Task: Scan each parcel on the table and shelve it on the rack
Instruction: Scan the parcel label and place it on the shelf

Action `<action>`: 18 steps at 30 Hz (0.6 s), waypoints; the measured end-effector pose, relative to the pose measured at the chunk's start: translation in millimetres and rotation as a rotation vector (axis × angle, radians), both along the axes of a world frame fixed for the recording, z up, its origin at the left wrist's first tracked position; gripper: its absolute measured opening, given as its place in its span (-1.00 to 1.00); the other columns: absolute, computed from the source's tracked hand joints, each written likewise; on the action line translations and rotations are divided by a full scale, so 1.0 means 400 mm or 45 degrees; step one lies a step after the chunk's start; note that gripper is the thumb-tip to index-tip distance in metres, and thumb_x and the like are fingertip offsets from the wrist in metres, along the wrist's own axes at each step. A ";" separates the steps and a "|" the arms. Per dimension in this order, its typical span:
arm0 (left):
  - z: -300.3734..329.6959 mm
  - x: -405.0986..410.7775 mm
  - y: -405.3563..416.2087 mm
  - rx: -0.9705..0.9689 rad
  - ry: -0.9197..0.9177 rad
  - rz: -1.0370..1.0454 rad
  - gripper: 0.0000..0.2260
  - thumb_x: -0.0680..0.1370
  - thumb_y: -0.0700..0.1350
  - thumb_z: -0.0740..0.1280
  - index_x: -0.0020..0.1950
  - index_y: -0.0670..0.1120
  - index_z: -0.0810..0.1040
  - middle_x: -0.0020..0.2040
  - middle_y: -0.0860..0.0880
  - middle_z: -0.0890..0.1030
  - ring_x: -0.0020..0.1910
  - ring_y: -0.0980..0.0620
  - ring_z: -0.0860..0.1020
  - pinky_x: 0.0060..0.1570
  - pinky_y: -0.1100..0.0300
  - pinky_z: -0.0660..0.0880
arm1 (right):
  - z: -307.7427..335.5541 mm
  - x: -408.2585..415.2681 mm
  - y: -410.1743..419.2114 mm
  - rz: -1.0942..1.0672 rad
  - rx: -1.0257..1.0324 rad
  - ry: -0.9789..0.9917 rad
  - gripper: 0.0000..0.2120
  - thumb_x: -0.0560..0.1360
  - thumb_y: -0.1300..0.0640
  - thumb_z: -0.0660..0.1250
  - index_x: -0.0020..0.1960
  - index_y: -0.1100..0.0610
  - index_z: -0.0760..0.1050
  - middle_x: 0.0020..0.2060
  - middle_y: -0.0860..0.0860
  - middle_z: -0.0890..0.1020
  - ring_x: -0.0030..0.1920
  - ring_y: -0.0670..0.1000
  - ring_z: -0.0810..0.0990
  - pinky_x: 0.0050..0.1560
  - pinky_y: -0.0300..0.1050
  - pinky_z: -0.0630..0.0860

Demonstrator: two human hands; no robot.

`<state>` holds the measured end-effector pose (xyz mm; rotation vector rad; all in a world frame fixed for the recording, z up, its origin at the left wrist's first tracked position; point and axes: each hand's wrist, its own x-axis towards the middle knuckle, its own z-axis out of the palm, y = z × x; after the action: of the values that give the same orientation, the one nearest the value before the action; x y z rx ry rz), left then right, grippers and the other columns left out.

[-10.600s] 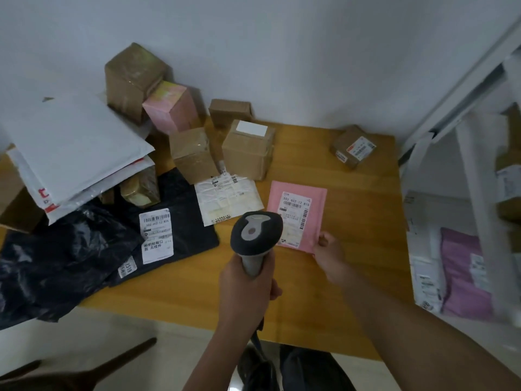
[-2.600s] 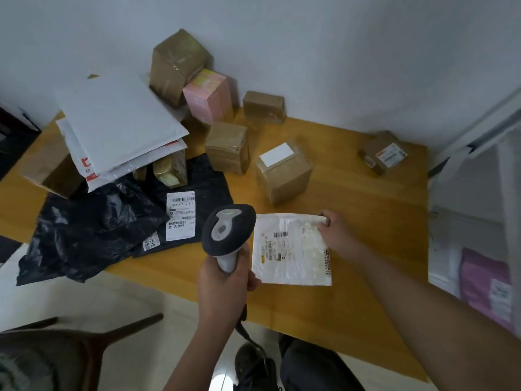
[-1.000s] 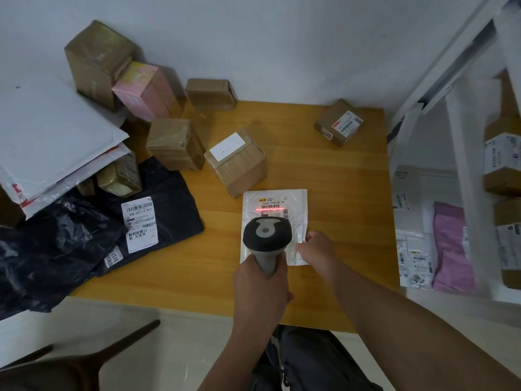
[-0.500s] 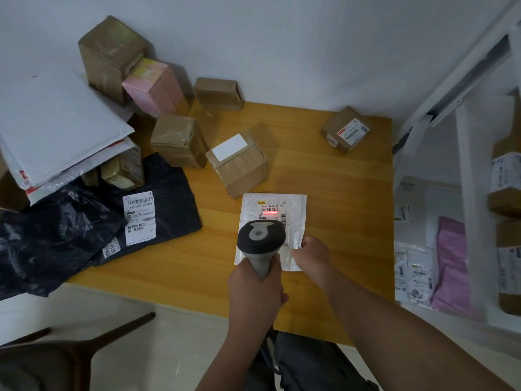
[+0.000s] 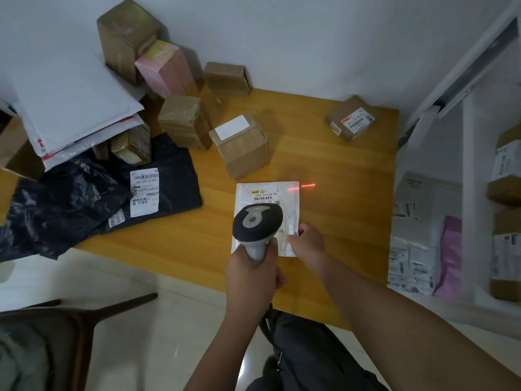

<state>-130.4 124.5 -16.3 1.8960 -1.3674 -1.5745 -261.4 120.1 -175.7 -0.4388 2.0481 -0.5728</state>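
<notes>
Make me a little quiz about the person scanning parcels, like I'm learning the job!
1. True or false: the left hand grips the scanner.
2. What does the right hand hold: A the white flat parcel, B the black bag, C the pink box?
3. Fill in: the red scan line falls across the parcel's top ____ corner.

Key: 1 true; 2 A; 3 right.

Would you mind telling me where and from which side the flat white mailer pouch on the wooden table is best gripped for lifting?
Grip the flat white mailer pouch by its right edge near the front corner, coming from the right, where the right hand already pinches it. It lies flat and thin, so only an edge offers purchase, and the left hand holds the grey handheld scanner over its middle.
</notes>
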 end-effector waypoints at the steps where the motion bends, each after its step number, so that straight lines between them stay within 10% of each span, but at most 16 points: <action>1: 0.004 0.005 0.019 -0.012 0.014 -0.005 -0.66 0.59 -0.03 0.33 -0.27 -0.26 0.55 -0.46 -0.14 0.61 -0.41 -0.12 0.64 -0.25 0.01 0.64 | 0.003 0.004 0.012 -0.001 -0.034 -0.007 -0.78 0.59 0.16 0.25 -0.21 0.03 0.33 -0.26 -0.10 0.41 -0.33 -0.14 0.38 -0.49 -0.37 0.26; 6: 0.013 0.054 0.159 -0.117 0.053 0.005 -0.66 0.59 -0.03 0.34 -0.24 -0.27 0.55 -0.45 -0.15 0.62 -0.42 -0.13 0.64 -0.28 -0.01 0.64 | 0.032 0.041 0.121 -0.158 -0.219 -0.154 -0.75 0.64 0.13 0.22 0.30 0.09 0.41 0.16 0.02 0.50 0.00 0.06 0.59 -0.29 -0.15 0.64; 12: 0.042 0.116 0.403 -0.197 0.181 0.144 -0.67 0.59 -0.09 0.34 -0.20 -0.36 0.55 -0.45 -0.19 0.60 -0.51 -0.02 0.61 -0.47 0.24 0.53 | 0.090 0.094 0.354 -0.131 -0.373 -0.072 -0.71 0.65 0.26 0.12 0.33 0.03 0.38 0.18 -0.02 0.50 -0.13 -0.06 0.55 -0.44 -0.42 0.47; 18: 0.063 0.115 0.620 -0.190 0.252 0.128 -0.67 0.60 -0.10 0.32 -0.28 -0.29 0.55 -0.45 -0.17 0.61 -0.42 -0.17 0.63 -0.34 0.02 0.59 | 0.111 0.094 0.629 -0.194 -0.295 -0.097 -0.64 0.64 0.28 0.14 0.40 0.03 0.34 0.23 0.03 0.45 0.07 0.06 0.53 -0.25 -0.24 0.61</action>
<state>-84.6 372.5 9.0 1.6480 -1.2484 -1.5205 -223.7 371.8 -131.1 -0.3909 1.9611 -0.9113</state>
